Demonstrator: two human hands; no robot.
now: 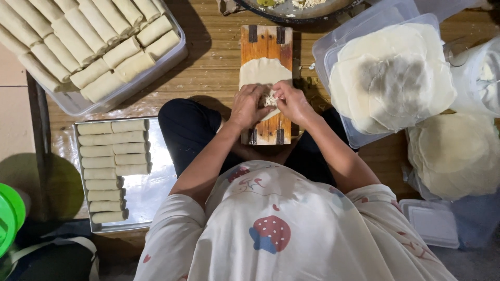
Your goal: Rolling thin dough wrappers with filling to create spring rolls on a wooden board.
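Note:
A round pale wrapper [264, 72] lies on a small wooden board [265, 42] in front of me. A little heap of shredded filling [270, 100] sits on the wrapper's near edge. My left hand [249, 105] and my right hand [291, 102] meet over that edge, fingers pinching the wrapper around the filling. Both hands hide the wrapper's near part.
A clear tub of rolled spring rolls [88, 44] stands at the far left, and a metal tray [151, 192] with more rolls lies at my left. Stacked wrappers [390, 78] fill a plastic container at the right, with another stack [453, 153] below it. A filling pan [297, 9] sits beyond the board.

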